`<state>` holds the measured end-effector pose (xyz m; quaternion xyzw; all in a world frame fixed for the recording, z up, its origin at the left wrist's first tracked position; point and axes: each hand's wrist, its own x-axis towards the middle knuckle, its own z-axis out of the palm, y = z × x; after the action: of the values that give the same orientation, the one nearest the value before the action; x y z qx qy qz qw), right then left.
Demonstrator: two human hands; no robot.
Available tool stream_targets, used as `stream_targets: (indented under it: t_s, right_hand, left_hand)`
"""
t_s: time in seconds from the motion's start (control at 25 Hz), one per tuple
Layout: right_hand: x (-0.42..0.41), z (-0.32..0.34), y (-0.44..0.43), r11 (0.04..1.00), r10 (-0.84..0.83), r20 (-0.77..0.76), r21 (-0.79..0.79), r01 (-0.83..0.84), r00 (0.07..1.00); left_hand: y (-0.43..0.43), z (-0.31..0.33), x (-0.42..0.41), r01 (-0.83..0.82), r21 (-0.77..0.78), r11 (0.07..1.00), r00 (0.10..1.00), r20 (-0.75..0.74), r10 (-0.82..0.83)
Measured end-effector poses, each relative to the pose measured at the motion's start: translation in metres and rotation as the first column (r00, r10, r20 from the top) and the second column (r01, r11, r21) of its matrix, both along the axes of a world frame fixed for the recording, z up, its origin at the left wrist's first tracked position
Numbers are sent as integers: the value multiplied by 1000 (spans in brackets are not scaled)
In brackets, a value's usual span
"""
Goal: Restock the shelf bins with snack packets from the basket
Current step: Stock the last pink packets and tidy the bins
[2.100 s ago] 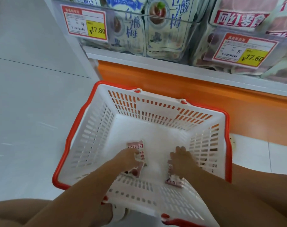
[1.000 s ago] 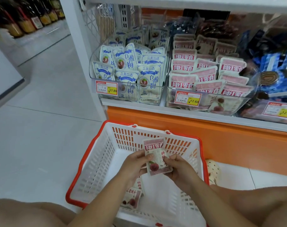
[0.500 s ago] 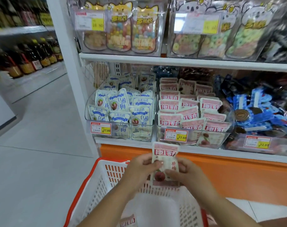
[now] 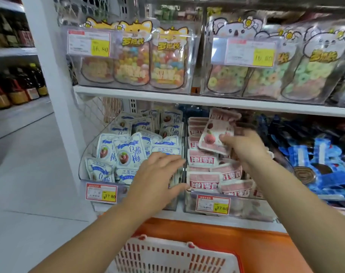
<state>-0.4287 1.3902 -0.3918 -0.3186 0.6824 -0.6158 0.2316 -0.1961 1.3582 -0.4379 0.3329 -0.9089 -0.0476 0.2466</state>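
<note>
Only the far rim of the basket [image 4: 167, 255] is seen. The rest is cut off by the bottom edge, so its contents cannot be told. Several of the blue-and-white packets [image 4: 128, 152] are hidden behind the left hand [image 4: 158, 180]. The pink packet [image 4: 213, 137] pinched by the right hand [image 4: 244, 148] is smeared, and its print cannot be read. The fine print on the upper price label [image 4: 89, 43] is blurred. The blue packets [image 4: 325, 166] are cropped at the right edge.
</note>
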Motion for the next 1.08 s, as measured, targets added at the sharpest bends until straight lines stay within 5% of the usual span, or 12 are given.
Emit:
stream_targets:
  t_s: [0.2,0.36,0.52,0.68,0.8,0.92,1.0,1.08]
  right_hand:
    - [-29,10,-82,998,28,-62,64,-24,998]
    - [-51,-1,-114,981,36,-254,192,13,966]
    - [-51,-7,-124,823,275,-525,562,85,805]
    - [-35,-6,-116,727,371,-658,645,236,656]
    - [-26,5,-92,822,273,-716,521,230,643]
    - [2,3,-45,980,-12,-755,122,159,655]
    - [40,-15,-2,989,-127,-730,-143,32,671]
    - [80,-41,37,958,-49,-778,-213,-190,626]
  left_hand:
    - [-21,-11,-4,28,-11,1000,999,19,-28]
    - [-24,-13,-4,27,6,1000,999,16,-27]
    - [-25,-16,-5,34,25,999,999,-1,-34]
    - [-24,-16,-5,42,17,999,999,6,-42]
    - [-20,-17,0,35,-1,999,998,-50,-35]
    - [-9,-26,18,21,-176,984,991,-123,-44]
    - [2,-35,34,15,-231,973,988,-148,-51]
    - [17,-53,52,20,-193,981,990,-136,-46]
